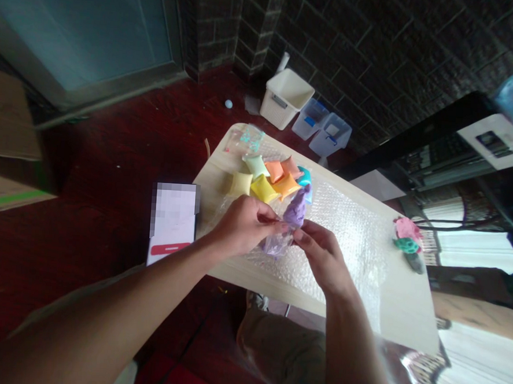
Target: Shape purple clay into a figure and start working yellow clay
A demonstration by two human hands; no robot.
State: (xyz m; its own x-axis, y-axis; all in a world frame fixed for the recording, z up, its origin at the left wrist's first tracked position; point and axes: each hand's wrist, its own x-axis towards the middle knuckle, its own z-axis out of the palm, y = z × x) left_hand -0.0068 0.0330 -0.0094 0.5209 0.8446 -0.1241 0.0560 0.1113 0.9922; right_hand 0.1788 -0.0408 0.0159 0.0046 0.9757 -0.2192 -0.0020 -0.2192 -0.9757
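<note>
A lump of purple modelling clay (296,210) sticks up out of a clear plastic bag (276,244), with some purple still showing in the bag's lower part. My left hand (246,225) pinches the bag just under the lump, from the left. From the other side, the thumb and fingers of my right hand (320,251) pinch the same bag. Just beyond my hands lie several pillow-shaped packets of clay, among them a yellow packet (264,188), an orange packet (286,186), a pale green packet (255,166) and a teal packet (304,176).
Bubble wrap (344,238) covers much of the wooden table (409,317). Pink and green clay shapes (407,235) sit near its right end. A clear bag with teal bits (252,137) lies at the far corner. Bins (283,101) stand beyond; a lit screen (173,221) is at left.
</note>
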